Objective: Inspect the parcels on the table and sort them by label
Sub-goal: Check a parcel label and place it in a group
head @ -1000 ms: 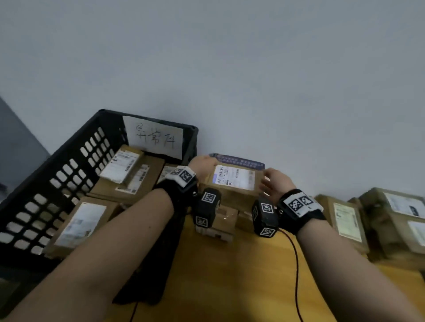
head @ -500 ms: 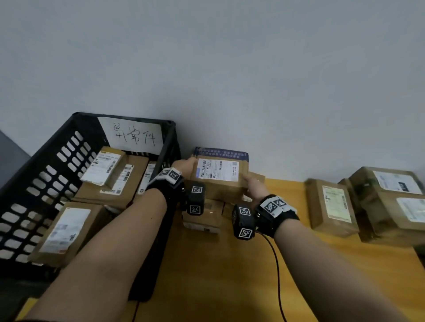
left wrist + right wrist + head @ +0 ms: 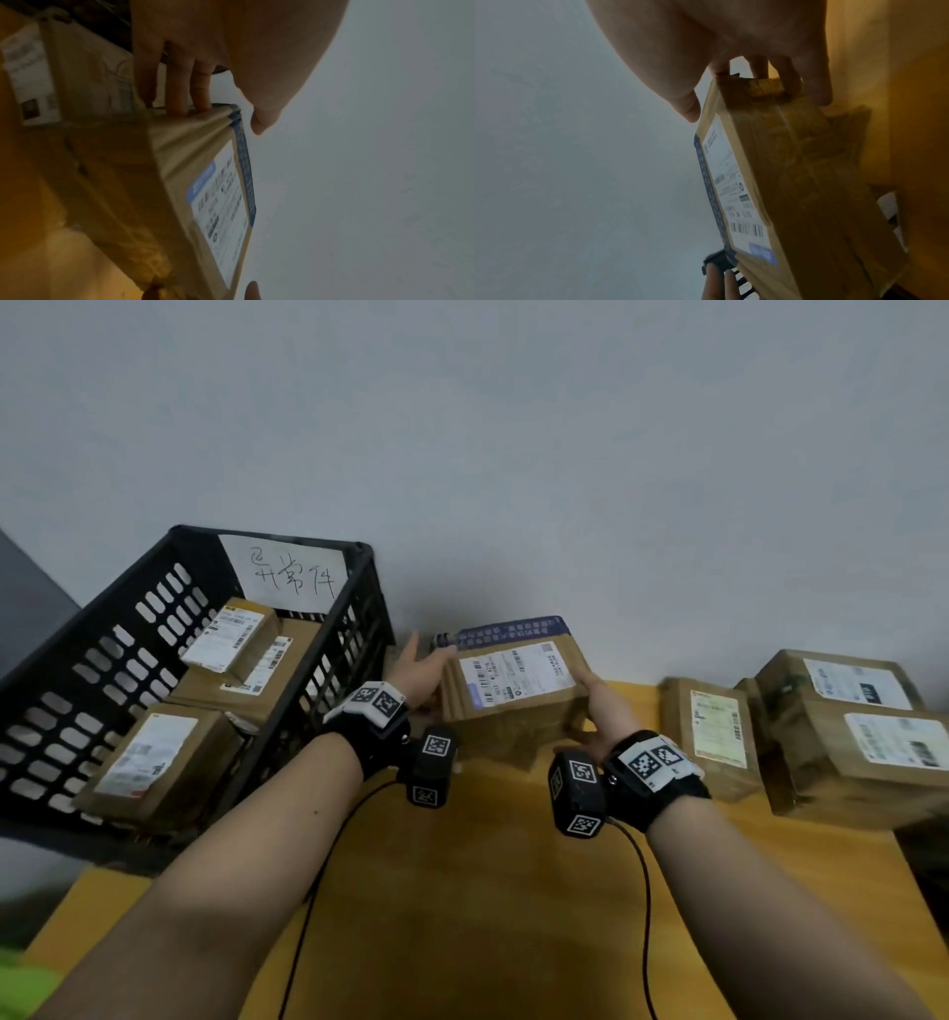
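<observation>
**Steady it for reading**

Just right of the black crate (image 3: 102, 690), our left hand (image 3: 418, 667) presses flat against one end of the parcel (image 3: 513, 726); our right hand (image 3: 598, 706) grips the other. We should squeeze evenly, label (image 3: 516, 677) facing us.

Grips the brown parcel (image 3: 808, 182) by its taped end with the right hand (image 3: 718, 40): thumb at the edge of the labelled face, fingers (image 3: 818, 87) round the back. White barcode label (image 3: 731, 182) beside a blue strip (image 3: 709, 192). Near the far end, left hand (image 3: 718, 284) fingertips and a black crate (image 3: 714, 260).
</observation>
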